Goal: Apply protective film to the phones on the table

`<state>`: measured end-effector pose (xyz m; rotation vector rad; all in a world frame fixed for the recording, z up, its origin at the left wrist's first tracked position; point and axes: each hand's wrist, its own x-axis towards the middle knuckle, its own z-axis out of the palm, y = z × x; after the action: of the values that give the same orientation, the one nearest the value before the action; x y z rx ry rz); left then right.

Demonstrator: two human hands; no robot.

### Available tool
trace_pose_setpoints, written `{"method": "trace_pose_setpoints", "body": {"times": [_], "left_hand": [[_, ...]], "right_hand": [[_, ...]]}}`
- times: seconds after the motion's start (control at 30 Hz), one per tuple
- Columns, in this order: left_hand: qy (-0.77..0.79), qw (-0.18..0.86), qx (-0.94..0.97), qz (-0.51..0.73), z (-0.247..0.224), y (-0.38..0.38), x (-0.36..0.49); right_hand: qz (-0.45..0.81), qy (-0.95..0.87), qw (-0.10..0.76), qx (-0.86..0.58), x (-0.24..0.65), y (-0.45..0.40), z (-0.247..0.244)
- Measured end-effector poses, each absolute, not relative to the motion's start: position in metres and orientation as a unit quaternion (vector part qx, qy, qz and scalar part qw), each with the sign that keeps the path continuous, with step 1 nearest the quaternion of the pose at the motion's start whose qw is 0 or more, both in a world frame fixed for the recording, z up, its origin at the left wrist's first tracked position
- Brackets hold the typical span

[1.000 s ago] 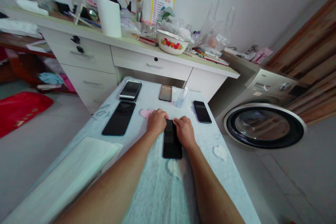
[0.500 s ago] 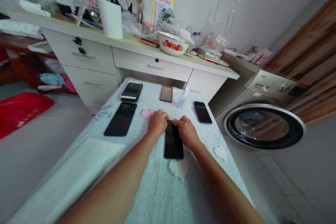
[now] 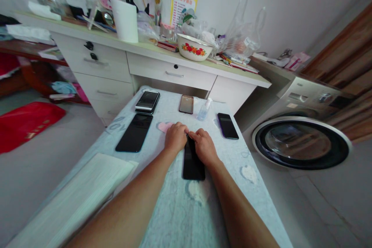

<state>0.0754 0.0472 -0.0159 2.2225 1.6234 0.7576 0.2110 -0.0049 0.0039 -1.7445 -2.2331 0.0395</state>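
Observation:
A black phone (image 3: 193,164) lies flat on the cloth-covered table (image 3: 171,209), screen up, between my forearms. My left hand (image 3: 176,136) is closed at the phone's far left corner, its fingertips on the edge. At the far right corner, my right hand (image 3: 204,145) is closed too, with its thumb and fingertips on the phone's top end. The tips of both hands almost meet there. Whatever small thing may be between the fingertips is too small to make out.
Left are a large black phone (image 3: 134,132) and stacked phones (image 3: 147,100). Beyond my hands lie a phone case (image 3: 186,104) and a spray bottle (image 3: 205,109); a purple-edged phone (image 3: 228,126) is right. A folded cloth (image 3: 75,197) lies near left.
The view has shifted slightly. My right hand has moved a little inward over the phone's top end, closer to my left hand. The phone stays flat on the table.

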Motion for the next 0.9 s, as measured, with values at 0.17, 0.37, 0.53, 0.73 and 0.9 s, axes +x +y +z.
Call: {"method": "trace_pose_setpoints", "body": {"times": [0.17,0.37,0.53,0.73,0.9], "left_hand": [[0.561,0.148,0.771,0.264,-0.017,0.048,0.075],[0.558,0.148,0.771,0.268,-0.016,0.049,0.074],[0.549,0.156,0.774,0.275,-0.017,0.050,0.073],[0.546,0.160,0.774,0.280,-0.019,0.051,0.072],[0.545,0.156,0.776,0.276,-0.018,0.051,0.073]], "right_hand": [[0.043,-0.791,0.166,-0.588,0.215,-0.008,0.005],[0.071,-0.809,0.156,-0.563,0.217,-0.020,0.012],[0.105,-0.839,0.149,-0.512,0.221,-0.034,0.019],[0.108,-0.849,0.149,-0.495,0.222,-0.036,0.017],[0.063,-0.826,0.146,-0.540,0.217,-0.029,0.013]]}}
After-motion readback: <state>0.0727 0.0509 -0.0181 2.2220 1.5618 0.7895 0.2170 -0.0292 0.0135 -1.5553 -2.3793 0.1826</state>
